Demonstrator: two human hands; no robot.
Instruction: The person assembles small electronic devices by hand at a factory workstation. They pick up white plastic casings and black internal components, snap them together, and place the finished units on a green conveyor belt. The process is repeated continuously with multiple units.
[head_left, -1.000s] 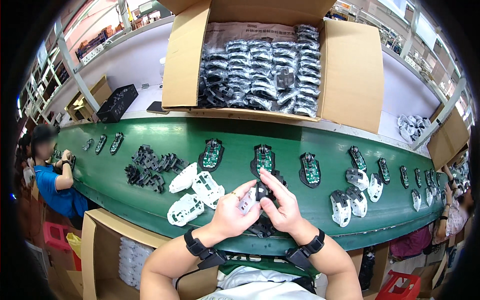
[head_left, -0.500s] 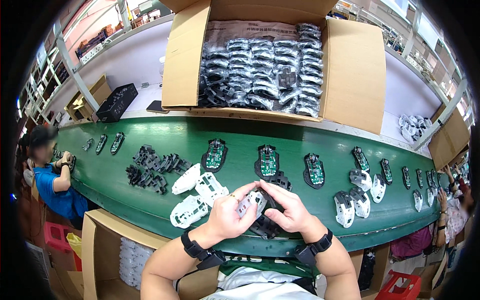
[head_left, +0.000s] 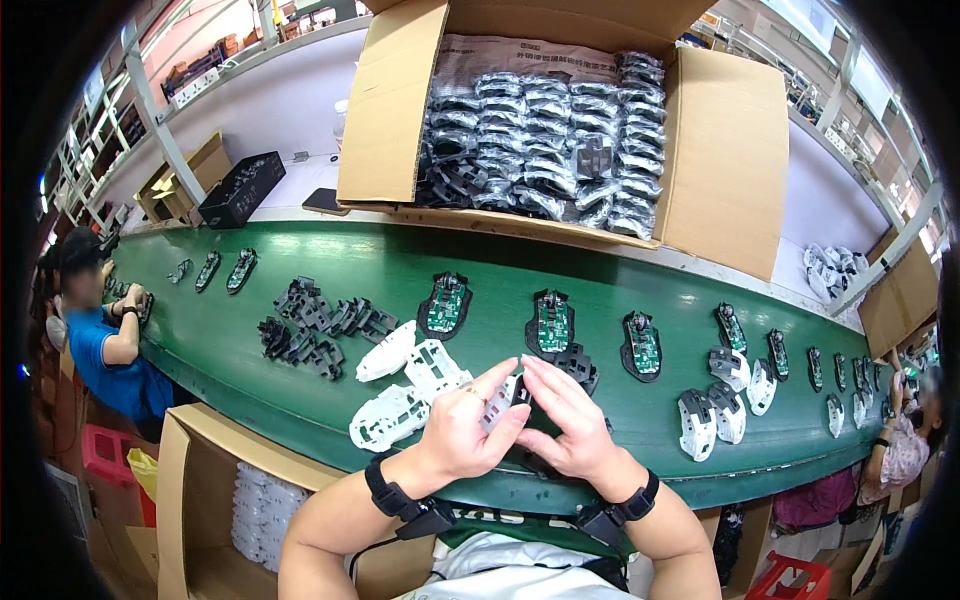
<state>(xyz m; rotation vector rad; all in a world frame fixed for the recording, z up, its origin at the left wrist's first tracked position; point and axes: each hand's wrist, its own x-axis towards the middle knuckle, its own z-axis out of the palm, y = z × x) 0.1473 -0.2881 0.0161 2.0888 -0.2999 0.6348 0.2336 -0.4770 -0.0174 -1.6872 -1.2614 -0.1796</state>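
Observation:
Between my hands is a white mouse shell (head_left: 497, 408) with a black plastic piece against it, tilted up on edge. My left hand (head_left: 455, 432) grips its left side, thumb across the near face. My right hand (head_left: 568, 425) presses from the other side, its fingertips meeting the left ones at the top; the palms hide much of the shell. Just left of my hands lie loose white mouse shells (head_left: 388, 416). Beyond them is a heap of black plastic pieces (head_left: 312, 310). More black pieces (head_left: 576, 366) lie behind my right hand, partly covered by it.
Mouse bases with green circuit boards (head_left: 553, 324) stand in a row along the green bench (head_left: 480, 255). White-and-black shells (head_left: 697, 425) are at right. An open carton (head_left: 725, 160) of wrapped parts stands behind. A co-worker (head_left: 108, 335) sits far left; another person's arm (head_left: 885, 440) shows far right.
My hands have pressed closer together around the shell, which now stands steeper, with less of its white face showing. The whole view has shifted slightly.

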